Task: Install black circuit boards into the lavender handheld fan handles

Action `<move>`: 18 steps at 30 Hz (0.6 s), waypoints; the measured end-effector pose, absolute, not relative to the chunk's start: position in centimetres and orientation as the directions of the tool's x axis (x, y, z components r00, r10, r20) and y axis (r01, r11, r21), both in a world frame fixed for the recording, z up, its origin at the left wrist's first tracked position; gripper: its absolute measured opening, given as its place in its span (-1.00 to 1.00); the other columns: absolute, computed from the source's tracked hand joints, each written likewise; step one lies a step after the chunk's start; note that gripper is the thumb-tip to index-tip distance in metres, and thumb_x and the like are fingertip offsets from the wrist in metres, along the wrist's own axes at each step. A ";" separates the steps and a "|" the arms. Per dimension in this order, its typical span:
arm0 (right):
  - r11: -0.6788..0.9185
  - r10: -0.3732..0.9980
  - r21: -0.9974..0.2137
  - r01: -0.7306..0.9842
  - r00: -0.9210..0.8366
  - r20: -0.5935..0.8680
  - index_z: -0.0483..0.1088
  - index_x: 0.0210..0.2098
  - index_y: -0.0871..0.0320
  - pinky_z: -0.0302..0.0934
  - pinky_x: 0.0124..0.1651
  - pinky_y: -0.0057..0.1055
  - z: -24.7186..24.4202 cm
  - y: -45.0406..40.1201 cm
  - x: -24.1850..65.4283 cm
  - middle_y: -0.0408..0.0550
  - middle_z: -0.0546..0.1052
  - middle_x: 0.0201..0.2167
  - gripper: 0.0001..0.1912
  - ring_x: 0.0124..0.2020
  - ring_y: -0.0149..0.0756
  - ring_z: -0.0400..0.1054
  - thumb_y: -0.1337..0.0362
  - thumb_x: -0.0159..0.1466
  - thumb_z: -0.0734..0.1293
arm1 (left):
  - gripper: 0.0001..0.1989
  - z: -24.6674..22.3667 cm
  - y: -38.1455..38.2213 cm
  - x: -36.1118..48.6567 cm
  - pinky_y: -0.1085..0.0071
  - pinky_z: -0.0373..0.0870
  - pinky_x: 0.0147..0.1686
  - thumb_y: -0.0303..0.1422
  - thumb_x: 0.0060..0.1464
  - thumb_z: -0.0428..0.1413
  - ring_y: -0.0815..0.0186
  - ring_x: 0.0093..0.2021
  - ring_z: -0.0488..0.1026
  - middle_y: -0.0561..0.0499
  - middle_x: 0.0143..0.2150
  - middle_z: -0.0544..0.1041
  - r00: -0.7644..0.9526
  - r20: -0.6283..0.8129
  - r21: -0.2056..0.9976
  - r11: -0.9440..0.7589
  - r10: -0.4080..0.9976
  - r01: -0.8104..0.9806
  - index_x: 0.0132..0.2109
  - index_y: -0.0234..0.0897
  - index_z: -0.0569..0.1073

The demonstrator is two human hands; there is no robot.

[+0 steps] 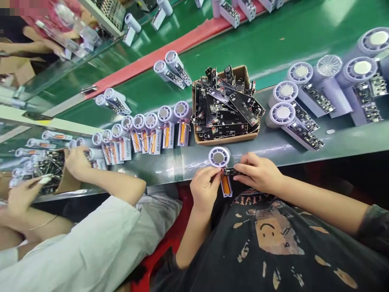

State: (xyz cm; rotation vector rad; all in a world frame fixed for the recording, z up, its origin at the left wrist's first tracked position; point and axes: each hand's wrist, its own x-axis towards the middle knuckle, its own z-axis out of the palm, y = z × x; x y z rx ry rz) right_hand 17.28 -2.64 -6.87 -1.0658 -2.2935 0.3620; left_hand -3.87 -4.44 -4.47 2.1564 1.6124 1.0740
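Seemingly for steadiness, a slim black circuit board (228, 171) is pinched by left hand (204, 186) and right hand (258, 172) by the tabletop's (161, 166) near edge.

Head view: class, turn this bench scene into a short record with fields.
Right hand: pinches narrow black circuit board
Left hand: fingertips at the board's left end; exact grip unclear
Workpiece: round-headed pale lilac plastic fan, orange strip showing below the board
Container: open brown cardboard box heaped with black circuit boards
Left of box: row of lilac fans, several with orange strips showing
Right of box: cluster of lilac fans, several with exposed circuit boards
Neighbour: pale-sleeved co-worker, one hand near the row
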 end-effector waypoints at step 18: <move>0.673 0.738 -0.391 0.628 -0.539 0.405 0.51 -0.12 0.13 0.17 -0.38 -0.41 -6.6 -2.6 17.5 -0.03 0.47 -0.34 -0.70 -0.43 -0.38 0.30 0.10 0.40 0.23 | -0.40 -3.1 -2.7 -4.0 0.13 0.41 0.14 -0.57 0.06 0.15 0.08 0.28 0.30 -0.18 0.25 0.33 0.159 0.229 0.625 -0.270 0.960 0.733 0.23 -0.17 0.24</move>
